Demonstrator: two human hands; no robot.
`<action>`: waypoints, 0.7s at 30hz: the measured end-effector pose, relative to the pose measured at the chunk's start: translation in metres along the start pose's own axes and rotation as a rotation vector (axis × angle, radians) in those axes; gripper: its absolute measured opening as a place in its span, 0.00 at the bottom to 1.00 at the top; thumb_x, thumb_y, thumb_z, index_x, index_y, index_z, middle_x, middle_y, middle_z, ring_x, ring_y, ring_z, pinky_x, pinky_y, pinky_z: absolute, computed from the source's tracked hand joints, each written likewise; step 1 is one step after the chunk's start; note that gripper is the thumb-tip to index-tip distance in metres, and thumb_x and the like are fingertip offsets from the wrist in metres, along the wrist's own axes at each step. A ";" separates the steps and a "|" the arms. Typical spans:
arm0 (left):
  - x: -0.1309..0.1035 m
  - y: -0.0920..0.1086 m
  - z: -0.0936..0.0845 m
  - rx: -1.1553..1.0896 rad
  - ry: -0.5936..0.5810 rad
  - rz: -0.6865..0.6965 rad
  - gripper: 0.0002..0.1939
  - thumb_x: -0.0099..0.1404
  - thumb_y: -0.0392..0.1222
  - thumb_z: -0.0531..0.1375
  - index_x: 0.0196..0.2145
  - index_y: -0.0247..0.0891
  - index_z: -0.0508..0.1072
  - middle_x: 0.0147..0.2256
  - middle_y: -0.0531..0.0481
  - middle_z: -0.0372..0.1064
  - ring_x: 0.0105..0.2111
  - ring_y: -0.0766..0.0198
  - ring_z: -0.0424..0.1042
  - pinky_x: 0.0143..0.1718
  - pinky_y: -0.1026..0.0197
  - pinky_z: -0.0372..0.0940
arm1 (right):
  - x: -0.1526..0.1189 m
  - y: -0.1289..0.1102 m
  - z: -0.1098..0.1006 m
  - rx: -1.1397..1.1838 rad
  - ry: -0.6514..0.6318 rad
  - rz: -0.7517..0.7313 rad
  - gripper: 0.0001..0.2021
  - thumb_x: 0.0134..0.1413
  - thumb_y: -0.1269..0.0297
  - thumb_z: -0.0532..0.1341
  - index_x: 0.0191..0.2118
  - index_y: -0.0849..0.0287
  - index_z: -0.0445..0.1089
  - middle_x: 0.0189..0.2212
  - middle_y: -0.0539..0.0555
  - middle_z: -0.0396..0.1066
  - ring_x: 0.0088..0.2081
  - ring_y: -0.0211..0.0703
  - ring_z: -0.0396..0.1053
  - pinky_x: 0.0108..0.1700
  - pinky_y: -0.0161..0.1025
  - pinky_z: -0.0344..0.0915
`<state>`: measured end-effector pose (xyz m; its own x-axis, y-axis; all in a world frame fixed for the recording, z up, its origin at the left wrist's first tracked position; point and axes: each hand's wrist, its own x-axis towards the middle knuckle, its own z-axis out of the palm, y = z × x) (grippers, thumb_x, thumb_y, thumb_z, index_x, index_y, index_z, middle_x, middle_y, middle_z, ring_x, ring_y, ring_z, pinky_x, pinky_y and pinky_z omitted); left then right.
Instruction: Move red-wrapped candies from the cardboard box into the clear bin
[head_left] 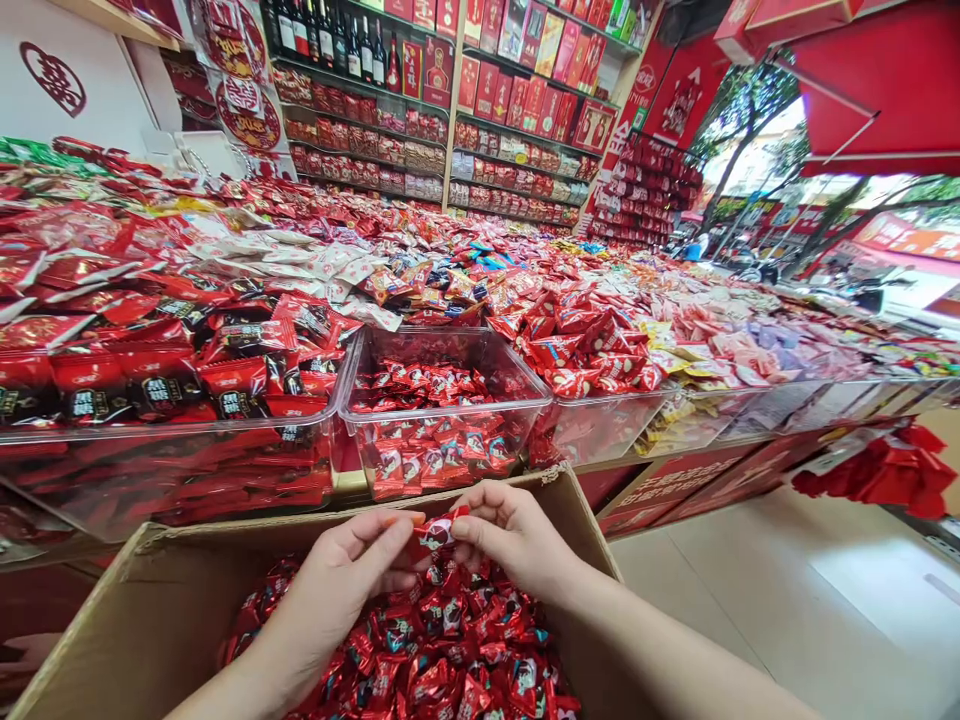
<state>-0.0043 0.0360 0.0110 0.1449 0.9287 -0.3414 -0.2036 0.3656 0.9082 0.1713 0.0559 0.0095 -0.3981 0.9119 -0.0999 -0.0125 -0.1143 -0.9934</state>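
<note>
A long counter (630, 465), lined with clear plastic bins of wrapped sweets in red, white, pink and yellow, stretched across the scene from left to right. Beyond its far side stood tall shelving (453, 120) with a pale wooden upright, bearing dark glass bottles at left and mostly red boxes at right, with rows of small red packages below. A broad red fabric awning (885, 90) hung at the far right, and a pale tiled floor (750, 590) showed at the near right.

An open brown cardboard box (169, 610) stood at the near side, against the front of the counter, with a heap of shiny red foil-wrapped sweets (450, 650) inside. Just beyond it, at left, a wide clear plastic bin (217, 428) was piled with red-and-black packets (161, 385); to its right, a smaller square clear plastic bin (450, 410) was partly filled with little red sweets.

Over the box, the two bare hands met, the left hand (352, 560) and the right hand (517, 545) nearly closed, thumbs against curled fingers. Between them they pinched one small red foil-wrapped sweet (436, 532), the left at its left end, the right at its right end, above the heap.
</note>
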 end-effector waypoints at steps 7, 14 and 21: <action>0.002 -0.016 0.003 0.164 -0.141 -0.022 0.13 0.58 0.51 0.54 0.32 0.37 0.68 0.28 0.52 0.72 0.25 0.67 0.69 0.28 0.64 0.61 | -0.001 -0.107 -0.011 -0.670 0.185 -0.725 0.08 0.55 0.69 0.51 0.38 0.58 0.66 0.33 0.50 0.70 0.33 0.32 0.66 0.37 0.31 0.62; -0.001 -0.025 0.006 0.333 -0.238 -0.006 0.12 0.57 0.48 0.55 0.31 0.35 0.67 0.26 0.53 0.67 0.25 0.66 0.65 0.28 0.63 0.59 | 0.123 -0.159 0.003 -1.406 -0.187 -0.332 0.11 0.50 0.72 0.55 0.39 0.66 0.69 0.34 0.54 0.71 0.33 0.34 0.65 0.35 0.31 0.59; -0.007 -0.022 0.004 0.557 -0.271 0.036 0.08 0.56 0.41 0.52 0.30 0.35 0.66 0.22 0.57 0.59 0.25 0.66 0.60 0.26 0.64 0.56 | 0.159 -0.131 0.036 -1.662 -0.403 -0.153 0.10 0.42 0.74 0.59 0.34 0.68 0.73 0.31 0.59 0.73 0.33 0.44 0.69 0.31 0.34 0.60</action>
<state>0.0030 0.0214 -0.0056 0.4027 0.8646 -0.3006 0.3124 0.1789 0.9330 0.0766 0.2022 0.1260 -0.6751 0.6958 -0.2452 0.7188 0.6952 -0.0063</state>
